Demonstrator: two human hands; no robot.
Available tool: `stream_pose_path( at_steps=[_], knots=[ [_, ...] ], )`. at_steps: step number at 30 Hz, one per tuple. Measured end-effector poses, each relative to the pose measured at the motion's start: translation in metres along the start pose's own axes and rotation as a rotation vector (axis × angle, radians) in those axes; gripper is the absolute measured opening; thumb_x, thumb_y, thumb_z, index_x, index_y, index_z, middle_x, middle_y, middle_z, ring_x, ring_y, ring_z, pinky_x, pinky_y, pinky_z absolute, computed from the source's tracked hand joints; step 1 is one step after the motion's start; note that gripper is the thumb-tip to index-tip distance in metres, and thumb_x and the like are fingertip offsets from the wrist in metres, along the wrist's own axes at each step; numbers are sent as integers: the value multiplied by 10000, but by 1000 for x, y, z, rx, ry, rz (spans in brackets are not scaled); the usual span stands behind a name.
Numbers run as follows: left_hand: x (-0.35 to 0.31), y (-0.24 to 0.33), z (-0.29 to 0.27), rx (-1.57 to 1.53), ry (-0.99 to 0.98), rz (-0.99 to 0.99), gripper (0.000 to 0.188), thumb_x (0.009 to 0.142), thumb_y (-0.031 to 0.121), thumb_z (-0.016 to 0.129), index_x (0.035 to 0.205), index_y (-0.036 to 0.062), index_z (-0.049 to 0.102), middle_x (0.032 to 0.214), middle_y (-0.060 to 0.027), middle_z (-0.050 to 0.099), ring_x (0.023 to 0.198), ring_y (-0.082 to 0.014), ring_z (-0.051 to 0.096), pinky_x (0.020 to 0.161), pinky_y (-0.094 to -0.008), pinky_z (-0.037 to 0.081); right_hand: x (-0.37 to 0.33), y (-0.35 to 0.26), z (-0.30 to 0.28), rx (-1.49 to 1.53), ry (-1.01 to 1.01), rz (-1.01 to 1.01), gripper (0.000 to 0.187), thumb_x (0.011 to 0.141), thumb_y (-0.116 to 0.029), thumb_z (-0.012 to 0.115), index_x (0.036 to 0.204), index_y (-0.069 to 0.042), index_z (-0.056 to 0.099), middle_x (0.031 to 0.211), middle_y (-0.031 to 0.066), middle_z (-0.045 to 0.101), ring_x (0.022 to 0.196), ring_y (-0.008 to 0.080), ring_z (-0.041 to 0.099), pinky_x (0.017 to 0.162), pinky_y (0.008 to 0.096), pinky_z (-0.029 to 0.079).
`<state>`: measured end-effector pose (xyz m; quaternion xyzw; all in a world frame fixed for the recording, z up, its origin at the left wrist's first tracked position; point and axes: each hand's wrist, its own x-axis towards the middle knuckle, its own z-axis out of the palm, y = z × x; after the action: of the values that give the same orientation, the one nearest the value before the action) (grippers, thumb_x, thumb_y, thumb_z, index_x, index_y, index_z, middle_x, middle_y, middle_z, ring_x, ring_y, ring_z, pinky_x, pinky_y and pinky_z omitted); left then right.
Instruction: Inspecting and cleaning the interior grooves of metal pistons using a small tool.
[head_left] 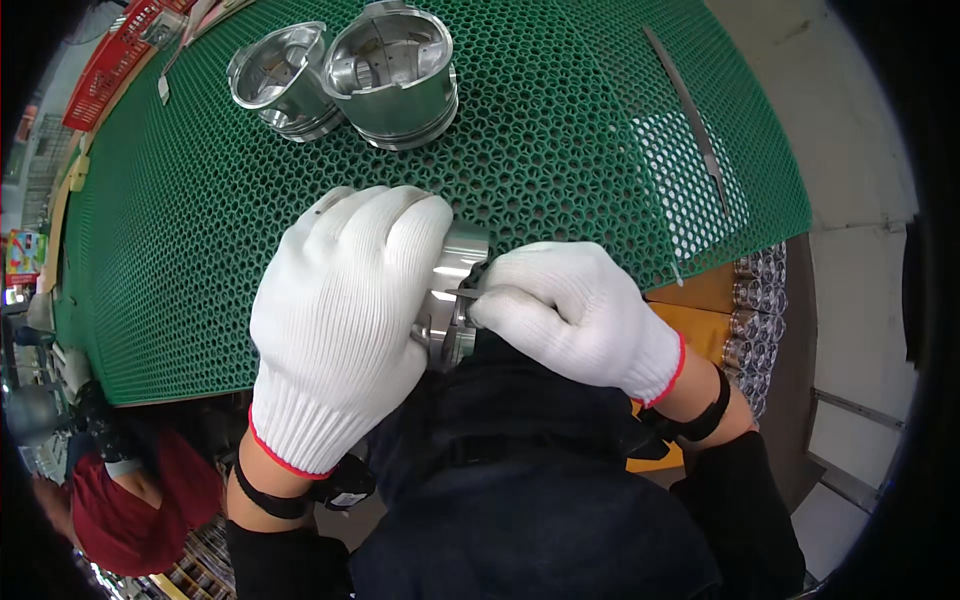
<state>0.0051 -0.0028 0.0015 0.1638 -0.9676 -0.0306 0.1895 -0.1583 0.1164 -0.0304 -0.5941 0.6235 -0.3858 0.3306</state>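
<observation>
A small white marking [349, 498] on the black wrist device [357, 480] is too small to read. The silver cylindrical metal piston [461, 256] sits at the near edge of the green honeycomb-patterned mat [540, 140], partly hidden by the white-gloved left hand [345, 310], which grips it palm down. The white-gloved right hand [575, 315], fingers curled, pinches a thin grey metal strip [463, 294] against it, its rear end hidden.
</observation>
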Motion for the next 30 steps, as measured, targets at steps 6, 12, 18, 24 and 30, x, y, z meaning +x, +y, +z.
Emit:
stream_pose_path(
  at_steps=[6,12,18,24,30],
  knots=[
    [38,-14,0,-81,-302,-183,207,839,167,663,1031,91,681,938,-141,696,911,-364,674,782,-443,541,0,-6,-1,-579,-31,-234,284,900,-366,652,740,-132,630,682,56,615,577,263,660,511,382,534],
    [60,-30,-2,40,-460,-128,211,870,182,618,1035,103,723,924,-154,717,903,-356,695,777,-441,560,4,-11,-20,-811,-61,-317,288,882,-358,683,710,-137,618,647,33,581,546,233,644,480,355,523],
    [52,-29,-7,9,-505,-217,229,854,142,639,1066,106,717,953,-148,715,945,-350,691,798,-434,560,5,-12,-38,-814,-447,-217,246,930,-351,632,790,-149,646,676,43,606,582,260,656,520,394,538],
    [-47,-76,19,-653,366,-291,653,872,229,784,1437,67,500,1157,-118,682,952,-249,708,829,-319,572,-66,8,-124,575,-213,-643,182,920,-137,623,1024,1,679,887,157,700,787,281,711,671,384,570],
    [-125,-53,-15,15,56,-371,821,780,73,758,1509,6,386,962,-141,673,854,-357,649,763,-427,534,-40,-35,-124,953,-893,-1283,305,970,-219,483,1079,-2,667,896,158,664,764,255,668,642,378,556]
  ],
)
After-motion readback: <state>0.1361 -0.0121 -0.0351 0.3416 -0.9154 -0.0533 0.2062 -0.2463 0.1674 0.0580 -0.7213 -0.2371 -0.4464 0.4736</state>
